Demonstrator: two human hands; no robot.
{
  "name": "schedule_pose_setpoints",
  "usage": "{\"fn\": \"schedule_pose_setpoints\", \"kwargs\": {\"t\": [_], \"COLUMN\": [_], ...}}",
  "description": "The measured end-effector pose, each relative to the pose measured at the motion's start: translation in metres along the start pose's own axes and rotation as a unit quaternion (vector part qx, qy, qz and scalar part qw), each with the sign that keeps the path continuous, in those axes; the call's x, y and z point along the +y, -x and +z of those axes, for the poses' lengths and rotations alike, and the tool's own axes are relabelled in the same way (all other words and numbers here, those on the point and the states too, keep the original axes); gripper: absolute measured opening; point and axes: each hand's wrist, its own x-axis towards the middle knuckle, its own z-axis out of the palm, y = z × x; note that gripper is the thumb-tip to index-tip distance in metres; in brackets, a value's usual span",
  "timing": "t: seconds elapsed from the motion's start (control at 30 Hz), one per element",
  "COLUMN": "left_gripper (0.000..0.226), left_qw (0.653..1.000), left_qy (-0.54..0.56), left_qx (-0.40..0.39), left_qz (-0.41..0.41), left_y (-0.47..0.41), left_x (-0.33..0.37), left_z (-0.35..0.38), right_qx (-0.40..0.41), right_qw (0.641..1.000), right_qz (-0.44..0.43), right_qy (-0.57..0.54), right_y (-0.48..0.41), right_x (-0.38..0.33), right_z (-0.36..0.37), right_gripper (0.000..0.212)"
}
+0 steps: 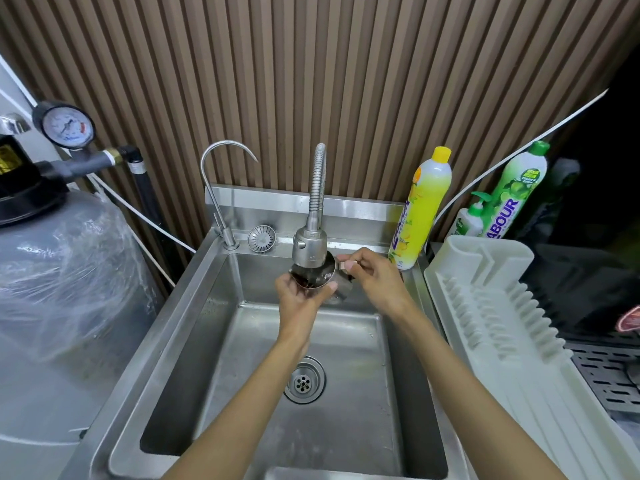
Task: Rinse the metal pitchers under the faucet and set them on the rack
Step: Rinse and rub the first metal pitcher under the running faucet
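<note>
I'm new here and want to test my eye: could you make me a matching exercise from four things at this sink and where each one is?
Things: 1 pitcher; 2 yellow bottle; 3 rack; 4 pressure gauge.
Places: A right of the sink; B far left of the view; C under the faucet; D sink's back right corner.
Pairs: 1-C, 2-D, 3-A, 4-B.

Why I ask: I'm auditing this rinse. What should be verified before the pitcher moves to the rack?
1. The small steel pitcher sits beneath the flexible steel faucet head: ok.
2. The left hand grips its body, the right hand pinches its handle: ok.
3. Inside rinsed clean: cannot tell.
4. The white plastic dish rack shows free slots: ok.
5. The round sink drain is uncovered: ok.
</note>
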Motion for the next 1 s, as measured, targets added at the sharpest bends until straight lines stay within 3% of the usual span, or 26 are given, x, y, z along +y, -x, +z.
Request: {"fn": "schedule_pose_setpoints", "kwargs": {"t": [0.2, 0.33, 0.43, 0.53, 0.63, 0.83, 1.0], "left_gripper": [0.070, 0.077, 0.080, 0.079, 0.072, 0.062, 0.063], "left_qw": [0.985, 0.950, 0.920, 0.900, 0.893, 0.924, 0.957], "left_qy": [-0.118, -0.246, -0.325, -0.373, -0.407, -0.365, -0.277], "left_qx": [0.055, 0.051, 0.047, 0.066, 0.094, 0.097, 0.085], "left_qz": [0.116, 0.188, 0.212, 0.216, 0.167, 0.063, 0.008], "left_y": [0.001, 0.004, 0.002, 0.001, 0.002, 0.005, 0.010], "left_x": [0.000, 0.003, 0.013, 0.023, 0.023, 0.012, -0.008], "left_z": [-0.006, -0.018, -0.026, -0.029, -0.029, -0.028, -0.018], "right_qx": [-0.054, -0.056, -0.045, -0.045, -0.056, -0.012, -0.027], "right_qw": [0.986, 0.954, 0.941, 0.953, 0.961, 0.992, 0.977], "right_qz": [0.051, 0.087, 0.115, 0.135, 0.149, 0.125, 0.075], "right_qy": [-0.148, -0.282, -0.316, -0.269, -0.225, 0.003, 0.199], "right_y": [-0.001, 0.009, 0.016, 0.020, 0.022, 0.018, 0.014], "right_x": [0.016, 0.034, 0.036, 0.031, 0.024, 0.008, -0.007], "right_z": [0.012, 0.038, 0.049, 0.053, 0.051, 0.029, 0.009], "right_gripper": [0.016, 0.019, 0.021, 0.021, 0.020, 0.027, 0.043]}}
